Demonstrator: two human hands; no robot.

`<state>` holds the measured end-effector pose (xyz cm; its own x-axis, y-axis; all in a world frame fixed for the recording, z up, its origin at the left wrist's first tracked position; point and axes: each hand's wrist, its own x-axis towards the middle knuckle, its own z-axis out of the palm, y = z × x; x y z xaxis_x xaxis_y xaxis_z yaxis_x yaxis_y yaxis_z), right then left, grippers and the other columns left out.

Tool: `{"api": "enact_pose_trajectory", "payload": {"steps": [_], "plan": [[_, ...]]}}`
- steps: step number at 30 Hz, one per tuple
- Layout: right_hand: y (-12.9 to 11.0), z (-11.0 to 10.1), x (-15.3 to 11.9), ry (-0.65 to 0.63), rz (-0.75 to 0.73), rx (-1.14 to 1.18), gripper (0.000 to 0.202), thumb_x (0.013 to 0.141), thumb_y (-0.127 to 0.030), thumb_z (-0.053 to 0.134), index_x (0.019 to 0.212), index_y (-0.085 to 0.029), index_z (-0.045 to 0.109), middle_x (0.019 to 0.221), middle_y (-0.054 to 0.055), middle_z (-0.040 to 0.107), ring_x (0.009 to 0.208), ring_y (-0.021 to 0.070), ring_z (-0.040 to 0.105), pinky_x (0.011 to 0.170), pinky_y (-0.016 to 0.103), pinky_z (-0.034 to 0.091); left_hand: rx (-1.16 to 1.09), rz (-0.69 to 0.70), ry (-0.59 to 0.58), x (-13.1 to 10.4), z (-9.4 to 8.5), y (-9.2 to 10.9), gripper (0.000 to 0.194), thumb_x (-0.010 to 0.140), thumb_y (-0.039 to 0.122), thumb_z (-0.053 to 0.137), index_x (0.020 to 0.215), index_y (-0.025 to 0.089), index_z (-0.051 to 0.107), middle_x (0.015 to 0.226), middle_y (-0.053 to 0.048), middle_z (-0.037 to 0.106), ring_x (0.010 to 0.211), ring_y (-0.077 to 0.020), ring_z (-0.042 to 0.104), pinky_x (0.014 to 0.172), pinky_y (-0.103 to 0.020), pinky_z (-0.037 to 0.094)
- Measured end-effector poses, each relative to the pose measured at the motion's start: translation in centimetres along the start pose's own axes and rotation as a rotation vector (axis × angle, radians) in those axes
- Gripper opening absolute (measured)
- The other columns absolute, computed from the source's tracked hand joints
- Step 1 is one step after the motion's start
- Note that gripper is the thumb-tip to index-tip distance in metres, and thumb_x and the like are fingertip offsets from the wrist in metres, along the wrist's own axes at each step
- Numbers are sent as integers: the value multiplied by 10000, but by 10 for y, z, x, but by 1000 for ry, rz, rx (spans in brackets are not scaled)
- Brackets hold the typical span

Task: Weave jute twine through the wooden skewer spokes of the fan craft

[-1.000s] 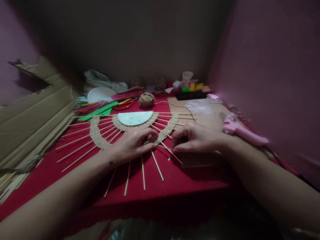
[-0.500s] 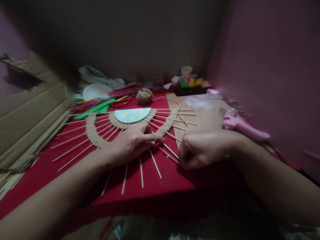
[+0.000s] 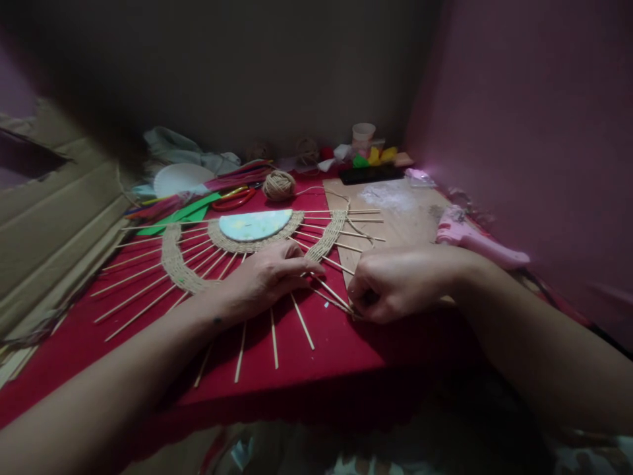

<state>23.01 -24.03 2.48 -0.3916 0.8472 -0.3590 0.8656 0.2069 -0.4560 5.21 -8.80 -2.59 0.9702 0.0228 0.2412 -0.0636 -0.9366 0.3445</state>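
Observation:
A half-round fan of thin wooden sticks (image 3: 275, 340), woven with twine, lies on the red cloth. It has a pale blue half-circle (image 3: 254, 225) at its centre and an outer woven band (image 3: 173, 254) across the sticks. My left hand (image 3: 267, 274) rests over the front of the fan, thumb and forefinger pinched at the band's right part; the exact spot is covered. My right hand (image 3: 383, 284) is closed in a fist by the stick ends on the right, gripping a strand of twine (image 3: 332, 301) that runs from the left fingertips.
Behind the fan sit a ball of twine (image 3: 279, 186), red-handled scissors (image 3: 237, 197) and green strips (image 3: 192, 214). A pink glue gun (image 3: 479, 243) lies right, beside a brown board (image 3: 410, 227). A paper cup (image 3: 363, 136) and black phone (image 3: 372, 174) are at the back; cardboard (image 3: 59, 204) stands left.
The whole view has shifted slightly, so things sit a little further left and up. Both hands keep nearly the same pose, with the twine strand still stretched between them.

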Motion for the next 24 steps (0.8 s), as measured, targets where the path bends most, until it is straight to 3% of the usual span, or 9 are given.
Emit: {"api": "enact_pose_trajectory", "payload": {"steps": [3,9,13,20,22,24], "plan": [[-1,0,1,-7,2,-4,100,712,-137,547,666,-153,635,534,-48,480,482,66,361,481,235,245,30,-24,-29,2,1,4,225,920,255,476,947,203,694,825,-39,526,773,-149,482,693,-285,396],[-4,-2,2,-34,52,17,91,715,-125,559,691,-140,645,544,-49,496,496,63,369,501,237,251,44,-77,-58,8,2,8,196,896,227,483,952,178,665,850,-49,560,804,-162,503,731,-296,405],[-3,-2,3,-18,31,13,97,711,-110,557,683,-139,645,524,-62,461,493,59,360,501,234,245,46,-99,-25,11,3,7,148,875,209,494,797,176,615,803,-26,555,777,-148,499,720,-279,406],[-1,0,0,-25,3,0,103,725,-119,556,697,-141,653,576,-35,533,511,68,382,509,242,248,59,-91,0,12,3,5,162,881,237,507,758,176,592,790,-22,536,764,-142,477,705,-278,395],[1,-2,-2,24,46,-48,100,729,-135,557,688,-150,647,577,-23,539,514,75,382,515,252,242,31,-68,-11,12,2,4,147,880,240,519,776,176,601,798,-23,541,771,-144,481,719,-287,398],[3,-3,-2,155,154,-123,109,739,-152,549,684,-159,643,584,-5,548,519,84,385,526,264,235,9,-55,-27,12,1,2,139,882,237,521,792,177,607,813,-25,549,777,-144,486,732,-293,402]]}}
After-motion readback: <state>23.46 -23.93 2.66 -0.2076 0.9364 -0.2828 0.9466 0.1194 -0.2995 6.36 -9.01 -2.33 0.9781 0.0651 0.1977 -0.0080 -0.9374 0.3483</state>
